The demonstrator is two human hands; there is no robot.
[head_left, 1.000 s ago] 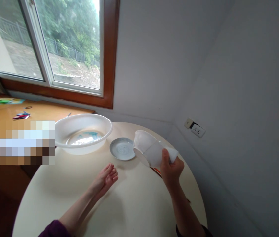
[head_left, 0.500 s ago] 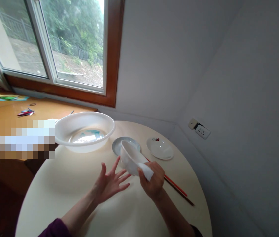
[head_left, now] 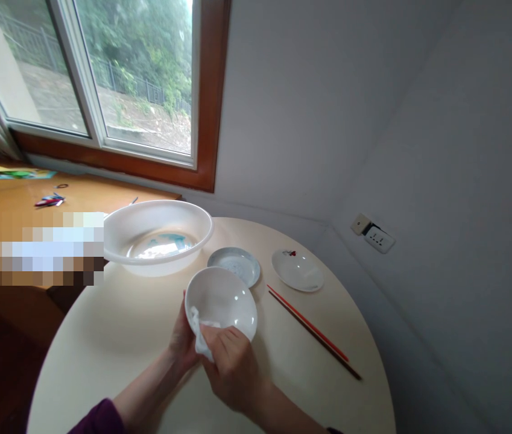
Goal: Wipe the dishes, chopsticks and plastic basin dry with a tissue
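The head view showed, low in the centre of the frame, the right grip (head_left: 233, 367) pinched narrow on a crumpled white wipe (head_left: 199, 343) (paper or cloth, I could not tell which). Just left of it, the left grip (head_left: 182, 337) was curved around the left side of a white bowl (head_left: 222, 295), most of its fingers hidden behind the bowl.

The bowl sat at the middle of the frame, tilted, its hollow turned up toward the camera; the wipe lay across its lower-left rim, and the right grip overlapped its near edge. Good handling here, as I judged it, called for a steady left hold from beneath, light pressure on the glazed surface, and the wipe spread flat so that no bare knuckle did the rubbing. A smooth rim could slip, so turning the bowl in small steps seemed safer than twisting the wrist.

Right of centre on the counter (head_left: 102, 337) lay a red chopstick (head_left: 305, 319) and a brown chopstick (head_left: 312, 331). Beyond the bowl stood a grey-blue plate (head_left: 244, 265), a white dish (head_left: 301, 277) to its right, and, upper left, a translucent basin (head_left: 160, 268).
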